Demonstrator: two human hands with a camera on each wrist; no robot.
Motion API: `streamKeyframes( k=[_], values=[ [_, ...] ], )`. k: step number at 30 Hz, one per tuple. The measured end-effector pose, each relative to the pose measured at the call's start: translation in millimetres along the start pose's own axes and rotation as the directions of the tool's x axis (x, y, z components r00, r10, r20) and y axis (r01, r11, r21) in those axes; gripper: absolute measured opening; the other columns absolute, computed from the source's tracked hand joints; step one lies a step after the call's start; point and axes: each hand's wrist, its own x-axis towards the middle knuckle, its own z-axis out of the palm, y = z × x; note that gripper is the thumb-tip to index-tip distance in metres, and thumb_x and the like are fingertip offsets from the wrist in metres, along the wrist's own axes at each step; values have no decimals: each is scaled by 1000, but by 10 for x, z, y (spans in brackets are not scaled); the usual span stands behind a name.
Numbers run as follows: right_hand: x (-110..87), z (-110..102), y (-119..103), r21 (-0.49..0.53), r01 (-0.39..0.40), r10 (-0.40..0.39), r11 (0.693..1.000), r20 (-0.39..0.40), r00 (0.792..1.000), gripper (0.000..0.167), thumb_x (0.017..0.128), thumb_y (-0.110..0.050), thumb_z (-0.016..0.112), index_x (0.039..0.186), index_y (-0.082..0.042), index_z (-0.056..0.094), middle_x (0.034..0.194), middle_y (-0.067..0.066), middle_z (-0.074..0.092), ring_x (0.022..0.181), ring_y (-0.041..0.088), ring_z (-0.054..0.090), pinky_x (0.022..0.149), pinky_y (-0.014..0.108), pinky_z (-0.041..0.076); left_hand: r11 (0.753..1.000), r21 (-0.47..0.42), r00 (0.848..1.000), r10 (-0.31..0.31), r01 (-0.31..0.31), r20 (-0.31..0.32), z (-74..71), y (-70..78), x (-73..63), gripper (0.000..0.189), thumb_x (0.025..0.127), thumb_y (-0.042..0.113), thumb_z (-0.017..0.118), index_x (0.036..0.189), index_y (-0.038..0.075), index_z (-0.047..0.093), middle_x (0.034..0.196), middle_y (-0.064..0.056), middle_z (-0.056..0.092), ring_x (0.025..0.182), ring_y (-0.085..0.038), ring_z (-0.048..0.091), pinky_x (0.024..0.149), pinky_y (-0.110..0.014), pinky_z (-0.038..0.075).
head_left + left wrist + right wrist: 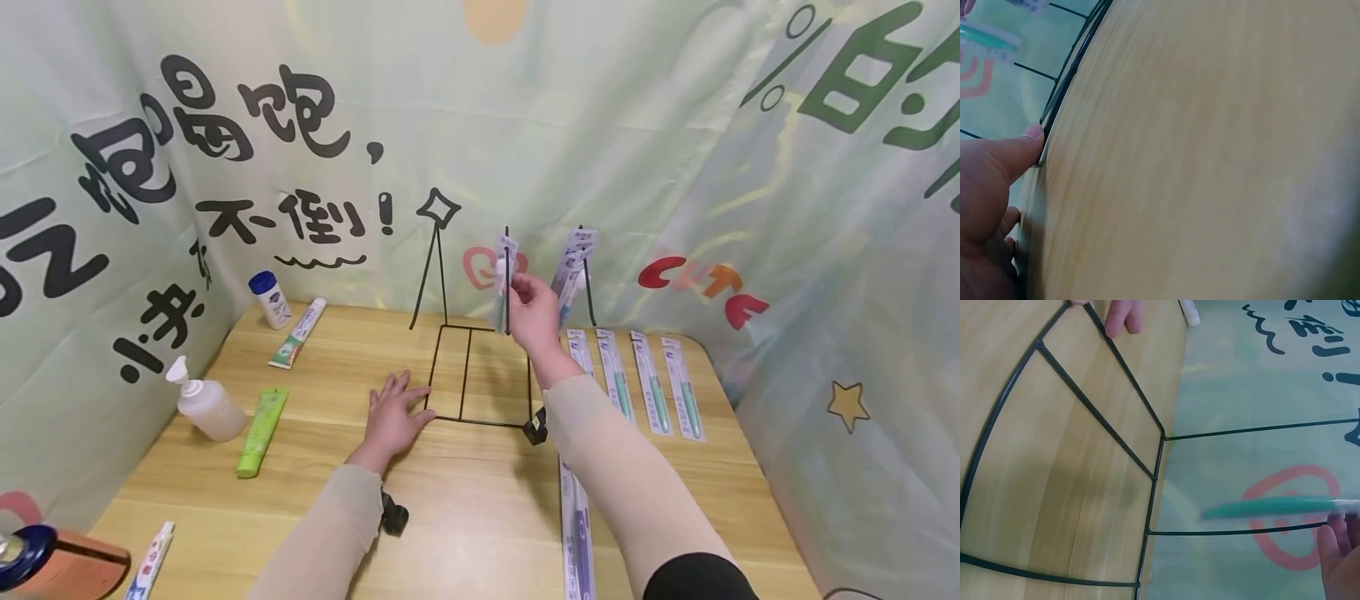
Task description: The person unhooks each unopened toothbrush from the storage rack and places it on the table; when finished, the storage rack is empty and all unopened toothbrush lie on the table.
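Observation:
A black wire rack [463, 367] stands on the table, its base flat and thin uprights rising behind. My left hand [393, 417] rests on the tabletop with fingers spread, thumb against the rack's front left corner; the left wrist view shows that thumb on the wire. Up at a rack upright, my right hand [534, 312] pinches a packaged toothbrush [500, 283] with a teal handle. In the right wrist view the toothbrush [1272, 507] lies along the wire beside the fingertips. More packaged toothbrushes [576, 258] hang at the rack's right side, just past the right hand.
Packaged toothbrushes [684, 392] lie in a row at right, with a long purple-handled pack [577, 542] in front. At left are a pump bottle [212, 410], a green tube [262, 433], a toothpaste tube [298, 333], a blue-capped bottle [271, 300] and an orange container [71, 565].

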Motion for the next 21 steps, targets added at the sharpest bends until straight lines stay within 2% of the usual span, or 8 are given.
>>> streamKeyframes(
  k=[5, 9, 13, 17, 21],
  values=[
    [44, 10, -2, -24, -4, 4, 1000, 5, 1000, 18, 101, -5, 70, 113, 8, 73, 105, 25, 74, 89, 27, 65, 77, 29, 51, 1000, 2, 1000, 3, -3, 0, -12, 14, 1, 52, 98, 35, 76, 144, 11, 67, 170, -22, 28, 159, -47, 16, 123, -73, -1],
    [23, 12, -18, -28, -11, 11, 1000, 14, 1000, 16, 100, -6, 72, 108, 8, 74, 100, 24, 73, 84, 22, 63, 71, 25, 48, 1000, -5, 1000, 1, -1, 7, -15, 24, -3, 52, 99, 35, 76, 144, 11, 66, 171, -22, 27, 159, -47, 15, 124, -72, -2],
    [-33, -2, -31, -9, 4, -4, 1000, 1, 1000, 12, 101, -1, 69, 107, 8, 74, 98, 21, 72, 82, 20, 63, 72, 22, 50, 1000, -5, 1000, -2, 2, 9, -12, 27, -10, 52, 99, 34, 76, 144, 11, 66, 171, -22, 27, 159, -47, 14, 124, -72, -2],
    [-114, -57, -47, 20, 59, -59, 998, -17, 998, 15, 100, 5, 64, 113, 9, 72, 102, 23, 73, 84, 24, 65, 73, 23, 51, 1000, -6, 1000, -1, 1, 3, -13, 27, -14, 52, 99, 34, 76, 144, 11, 67, 171, -22, 27, 159, -47, 15, 124, -72, -2],
    [-240, -159, -38, 2, 105, -105, 994, -13, 994, 18, 101, 6, 63, 118, 7, 68, 104, 23, 72, 86, 25, 64, 71, 21, 51, 1000, -7, 1000, -1, 1, 4, -6, 15, -12, 52, 99, 34, 76, 144, 11, 67, 171, -22, 27, 159, -47, 15, 123, -72, -3]
  ],
)
